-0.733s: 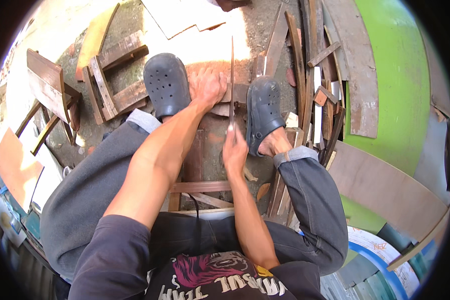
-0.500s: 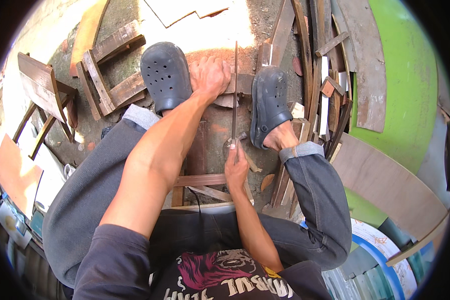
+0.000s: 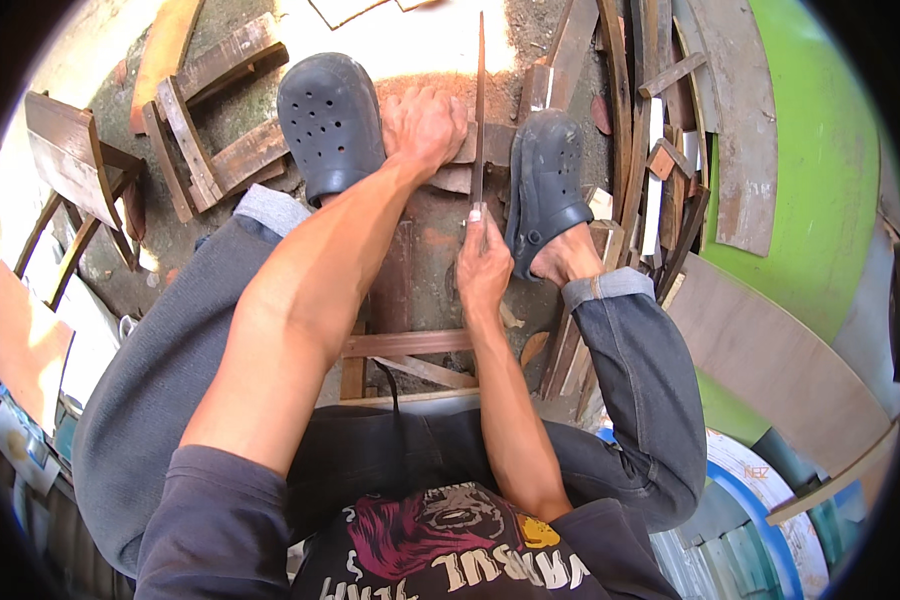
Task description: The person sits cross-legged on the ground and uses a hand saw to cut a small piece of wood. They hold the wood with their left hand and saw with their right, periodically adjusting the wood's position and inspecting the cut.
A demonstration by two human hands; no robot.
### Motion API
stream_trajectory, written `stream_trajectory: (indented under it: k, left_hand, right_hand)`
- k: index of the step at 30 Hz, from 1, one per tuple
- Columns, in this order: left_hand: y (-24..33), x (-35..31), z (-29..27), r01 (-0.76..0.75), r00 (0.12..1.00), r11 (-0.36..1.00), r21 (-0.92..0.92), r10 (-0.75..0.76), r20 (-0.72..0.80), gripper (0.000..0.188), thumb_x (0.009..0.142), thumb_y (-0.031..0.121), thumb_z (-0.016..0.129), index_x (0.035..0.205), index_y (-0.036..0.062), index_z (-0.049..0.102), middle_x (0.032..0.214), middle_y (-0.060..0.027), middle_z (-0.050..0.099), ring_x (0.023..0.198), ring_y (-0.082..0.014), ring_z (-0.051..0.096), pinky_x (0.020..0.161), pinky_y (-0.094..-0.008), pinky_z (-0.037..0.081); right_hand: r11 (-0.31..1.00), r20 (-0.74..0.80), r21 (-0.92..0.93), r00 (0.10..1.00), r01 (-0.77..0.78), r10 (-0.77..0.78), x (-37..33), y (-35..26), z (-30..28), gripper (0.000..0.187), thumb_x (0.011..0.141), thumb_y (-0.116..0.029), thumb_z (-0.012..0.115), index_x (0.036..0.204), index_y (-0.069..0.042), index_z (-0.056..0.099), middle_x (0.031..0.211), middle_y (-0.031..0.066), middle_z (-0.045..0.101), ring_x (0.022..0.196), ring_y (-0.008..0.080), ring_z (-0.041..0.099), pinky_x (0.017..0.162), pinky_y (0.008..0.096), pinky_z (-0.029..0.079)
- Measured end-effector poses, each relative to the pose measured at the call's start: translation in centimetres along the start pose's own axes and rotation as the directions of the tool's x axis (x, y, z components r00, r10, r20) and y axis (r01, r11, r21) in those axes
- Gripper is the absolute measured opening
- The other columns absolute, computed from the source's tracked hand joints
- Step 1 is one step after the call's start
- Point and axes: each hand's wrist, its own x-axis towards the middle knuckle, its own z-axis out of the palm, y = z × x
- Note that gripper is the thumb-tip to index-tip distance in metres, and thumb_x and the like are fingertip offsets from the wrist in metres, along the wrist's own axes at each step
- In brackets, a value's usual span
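Observation:
My right hand [image 3: 484, 262] is closed around the handle of a handsaw, its fingers hiding most of the grip. The narrow saw blade [image 3: 480, 120] points away from me, seen nearly edge-on, and crosses a short brown piece of wood [image 3: 497, 142]. My left hand [image 3: 425, 128] presses down on that wood just left of the blade, fingers curled over it. What lies under the palm is hidden. Close against the left hand is my left dark clog [image 3: 330, 125]; my right clog [image 3: 550, 175] stands just right of the blade.
Nailed wooden frames [image 3: 195, 140] lie at the left. Long wooden strips [image 3: 630, 130] are heaped on the right beside a green panel [image 3: 810, 150]. A curved plywood sheet [image 3: 770, 350] leans near my right knee. A reddish wooden bar [image 3: 407, 343] lies between my legs.
My right hand has pushed the saw forward, away from me, so the blade reaches farther past the wood. The left hand stays on the wood. The whole view has shifted slightly.

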Motion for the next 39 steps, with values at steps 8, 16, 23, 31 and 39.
stream_trajectory:
  k: [8,16,23,31,39]
  left_hand:
    - [0.1,0.5,0.0,-0.002,1.000,1.000,-0.025,0.001,-0.030,0.038,0.098,0.030,0.049,0.089,0.0016,0.072,0.098,-0.0180,0.071,0.101,-0.0334,0.063,0.094,-0.0472,0.042]
    - [0.0,0.0,0.7,0.011,0.997,0.998,-0.069,-0.016,-0.076,0.037,0.097,0.030,0.051,0.086,0.0025,0.073,0.094,-0.0158,0.072,0.098,-0.0325,0.064,0.092,-0.0467,0.043]
    - [0.2,0.2,0.7,-0.012,0.997,0.999,-0.039,0.009,-0.072,0.037,0.097,0.030,0.050,0.087,0.0029,0.073,0.094,-0.0152,0.071,0.099,-0.0317,0.064,0.093,-0.0472,0.042]
    - [0.2,0.4,0.7,-0.023,0.993,0.998,-0.053,0.017,-0.114,0.036,0.096,0.029,0.051,0.085,0.0028,0.073,0.093,-0.0147,0.071,0.098,-0.0321,0.064,0.091,-0.0478,0.044]
    - [-0.1,-0.1,1.5,-0.012,0.995,0.998,-0.056,0.007,-0.096,0.036,0.095,0.029,0.051,0.085,0.0025,0.073,0.093,-0.0157,0.072,0.098,-0.0323,0.065,0.092,-0.0474,0.044]
  right_hand:
    - [0.999,-0.052,-0.016,0.997,0.050,-0.051,0.4,0.8,0.1,0.042,0.106,-0.028,0.053,0.133,0.003,0.062,0.111,0.0350,0.067,0.109,0.0400,0.070,0.089,0.0434,0.054]
    - [0.999,-0.094,0.003,0.994,0.054,-0.053,-0.9,3.3,1.2,0.041,0.105,-0.025,0.054,0.133,0.004,0.062,0.115,0.0325,0.068,0.112,0.0414,0.068,0.094,0.0424,0.053]
    - [0.980,-0.195,-0.020,0.961,0.196,-0.196,1.5,4.9,2.3,0.041,0.105,-0.029,0.055,0.133,0.000,0.063,0.105,0.0316,0.069,0.099,0.0382,0.072,0.087,0.0422,0.053]
    - [0.955,-0.189,-0.132,0.939,0.266,-0.288,2.2,3.5,1.6,0.039,0.107,-0.031,0.051,0.113,0.005,0.067,0.078,0.0288,0.064,0.064,0.0320,0.063,0.064,0.0463,0.049]
    - [0.992,-0.167,-0.039,0.978,0.117,-0.122,-0.3,4.4,1.8,0.037,0.104,-0.024,0.057,0.126,0.004,0.066,0.103,0.0316,0.069,0.098,0.0360,0.072,0.087,0.0417,0.053]
